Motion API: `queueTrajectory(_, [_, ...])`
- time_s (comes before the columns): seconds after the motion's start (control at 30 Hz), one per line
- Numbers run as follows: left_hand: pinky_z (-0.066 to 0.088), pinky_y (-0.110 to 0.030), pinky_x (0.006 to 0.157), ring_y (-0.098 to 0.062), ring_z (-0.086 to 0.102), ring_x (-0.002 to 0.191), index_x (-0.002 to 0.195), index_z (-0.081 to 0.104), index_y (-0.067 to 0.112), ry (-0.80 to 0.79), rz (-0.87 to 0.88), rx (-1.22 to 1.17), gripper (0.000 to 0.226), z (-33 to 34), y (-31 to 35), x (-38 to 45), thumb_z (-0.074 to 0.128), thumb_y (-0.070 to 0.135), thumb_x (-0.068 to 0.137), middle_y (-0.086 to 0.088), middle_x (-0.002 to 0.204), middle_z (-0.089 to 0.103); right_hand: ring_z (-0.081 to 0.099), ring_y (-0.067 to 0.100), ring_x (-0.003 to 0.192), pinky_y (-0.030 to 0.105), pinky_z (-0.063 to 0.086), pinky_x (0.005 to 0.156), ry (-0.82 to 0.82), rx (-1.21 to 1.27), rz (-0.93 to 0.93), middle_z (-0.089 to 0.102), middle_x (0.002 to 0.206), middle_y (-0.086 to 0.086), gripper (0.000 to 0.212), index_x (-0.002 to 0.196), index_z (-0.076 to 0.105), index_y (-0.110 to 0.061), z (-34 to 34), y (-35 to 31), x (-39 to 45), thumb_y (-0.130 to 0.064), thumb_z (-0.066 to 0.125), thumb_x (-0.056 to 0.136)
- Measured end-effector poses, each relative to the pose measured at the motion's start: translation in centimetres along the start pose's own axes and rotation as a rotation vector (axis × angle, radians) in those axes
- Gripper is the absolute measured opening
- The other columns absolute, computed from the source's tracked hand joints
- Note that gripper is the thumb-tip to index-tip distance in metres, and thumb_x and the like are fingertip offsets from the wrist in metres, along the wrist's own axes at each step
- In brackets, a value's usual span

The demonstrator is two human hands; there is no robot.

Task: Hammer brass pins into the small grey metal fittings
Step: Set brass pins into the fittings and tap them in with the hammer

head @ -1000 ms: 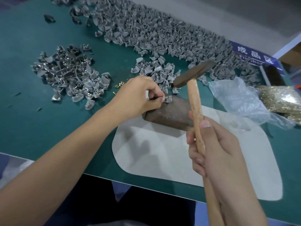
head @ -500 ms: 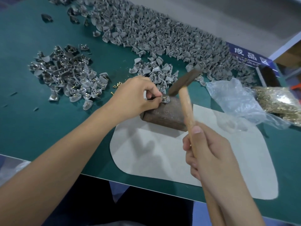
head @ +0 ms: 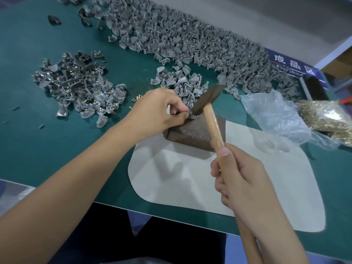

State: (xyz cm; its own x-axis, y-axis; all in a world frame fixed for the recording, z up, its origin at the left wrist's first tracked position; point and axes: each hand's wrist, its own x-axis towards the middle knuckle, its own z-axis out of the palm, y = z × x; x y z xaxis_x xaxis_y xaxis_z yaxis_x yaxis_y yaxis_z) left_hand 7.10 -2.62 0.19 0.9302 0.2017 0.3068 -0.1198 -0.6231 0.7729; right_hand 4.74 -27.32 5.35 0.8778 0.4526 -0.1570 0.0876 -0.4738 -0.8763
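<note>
Both hands worked at a dark block (head: pixel 192 134) on a green bench (head: pixel 28 149). One left hand (head: pixel 158 111) pinched a small grey fitting (head: pixel 192 116) between thumb and fingertips, holding it on the block's top near its far corner; the brass pin itself could not be made out under the fingers and the tool. At the other side, the right hand (head: pixel 242 180) was wrapped round the wooden handle of a hammer (head: pixel 207 100), thumb laid along the shaft, with the dark head's lower end down on the fitting, just beside the left fingertips.

Under the block lay a pale mat (head: pixel 266 197) with rounded corners, reaching to the bench's near edge. Left of the hands sat a heap of fittings (head: pixel 76 88), several showing brass pins already in them. Between that heap and the left wrist, a few loose pins (head: pixel 135 101) lay on the green surface. Behind the block was a smaller pile (head: pixel 181 80) of grey fittings, and beyond it a long bank (head: pixel 190 39) of them ran across the back of the bench. At right, a crumpled clear bag (head: pixel 276 117) lay open, touching a second bag packed with brass pins (head: pixel 327 119). Behind these stood a blue sign (head: pixel 291 61) with white characters.
</note>
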Motion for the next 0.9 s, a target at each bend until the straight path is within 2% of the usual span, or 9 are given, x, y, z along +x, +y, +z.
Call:
queueTrajectory(0.1, [0.039,-0.028,0.066,-0.006,0.054,0.073,0.082,0.08,0.025,0.003,-0.013,0.005,0.003,0.1,-0.1,0.0,0.082,0.024,0.084,0.008,0.072,0.06,0.032,0.011,0.045,0.021,0.027,0.04,0.012,0.046,0.028,0.045,0.055,-0.009,0.045,0.076,0.055,-0.012,-0.1,0.0,0.0,-0.034,0.04,0.113])
queueTrajectory(0.23, [0.044,-0.031,0.068,-0.005,0.054,0.074,0.082,0.08,0.025,0.003,-0.012,0.0,0.003,0.1,-0.2,0.0,0.082,0.023,0.084,0.009,0.072,0.06,0.032,0.01,0.045,0.02,0.026,0.039,-0.008,0.093,0.056,0.047,0.057,-0.009,0.044,0.075,0.056,-0.013,-0.1,-0.1,-0.1,-0.029,0.04,0.112])
queueTrajectory(0.3, [0.048,-0.033,0.07,-0.006,0.056,0.075,0.083,0.08,0.025,0.003,-0.013,0.005,0.003,0.1,-0.1,0.0,0.081,0.024,0.084,0.009,0.072,0.061,0.033,0.011,0.047,0.02,0.024,0.04,-0.02,0.222,0.097,0.053,0.065,-0.005,0.037,0.083,0.064,-0.013,-0.2,-0.1,-0.1,-0.028,0.046,0.111])
queueTrajectory(0.37, [0.05,-0.035,0.071,-0.007,0.056,0.076,0.083,0.08,0.026,0.0,-0.019,0.004,0.002,0.1,-0.1,0.0,0.081,0.025,0.084,0.009,0.072,0.061,0.035,0.011,0.049,0.019,0.025,0.04,-0.037,0.397,0.139,0.056,0.074,0.0,0.025,0.096,0.071,-0.015,-0.4,-0.3,-0.2,-0.031,0.053,0.102])
queueTrajectory(0.47, [0.051,-0.039,0.073,-0.008,0.055,0.075,0.083,0.08,0.027,-0.006,-0.014,0.008,0.002,-0.1,0.1,0.0,0.08,0.026,0.085,0.01,0.072,0.06,0.036,0.013,0.053,0.019,0.028,0.039,-0.049,0.526,0.084,0.052,0.078,0.001,0.023,0.097,0.071,-0.016,-0.5,-0.4,-0.7,-0.032,0.054,0.094])
queueTrajectory(0.53, [0.051,-0.041,0.073,-0.009,0.055,0.075,0.084,0.08,0.025,-0.008,-0.005,0.001,0.002,-0.1,0.1,0.0,0.08,0.025,0.086,0.008,0.073,0.061,0.033,0.01,0.049,0.015,0.03,0.04,-0.105,0.662,0.093,0.048,0.077,-0.001,0.028,0.117,0.07,-0.023,-0.6,-0.5,-1.0,-0.037,0.056,0.097])
queueTrajectory(0.6, [0.051,-0.042,0.074,-0.012,0.057,0.077,0.085,0.08,0.024,-0.007,0.006,0.001,0.001,-0.1,0.2,0.0,0.081,0.024,0.086,0.008,0.074,0.061,0.028,0.005,0.043,0.011,0.029,0.037,-0.201,0.788,0.157,0.043,0.072,-0.004,0.039,0.134,0.062,-0.025,-0.8,-0.4,-1.1,-0.042,0.056,0.1])
queueTrajectory(0.73, [0.051,-0.043,0.077,-0.014,0.057,0.08,0.084,0.08,0.024,0.012,0.039,0.02,0.003,-0.2,0.2,0.0,0.08,0.021,0.086,0.009,0.072,0.06,0.023,0.002,0.039,0.01,0.025,0.031,-0.238,0.915,0.27,0.036,0.067,-0.004,0.04,0.131,0.067,-0.027,-0.6,-0.4,-0.8,-0.04,0.049,0.098])
queueTrajectory(0.9, [0.051,-0.045,0.078,-0.014,0.057,0.083,0.084,0.08,0.026,0.016,0.058,0.046,0.003,-0.2,0.1,0.0,0.08,0.026,0.087,0.013,0.072,0.059,0.025,0.002,0.038,0.01,0.026,0.03,-0.277,0.96,0.284,0.035,0.067,-0.004,0.041,0.134,0.066,-0.029,-0.3,0.0,-0.8,-0.038,0.046,0.1])
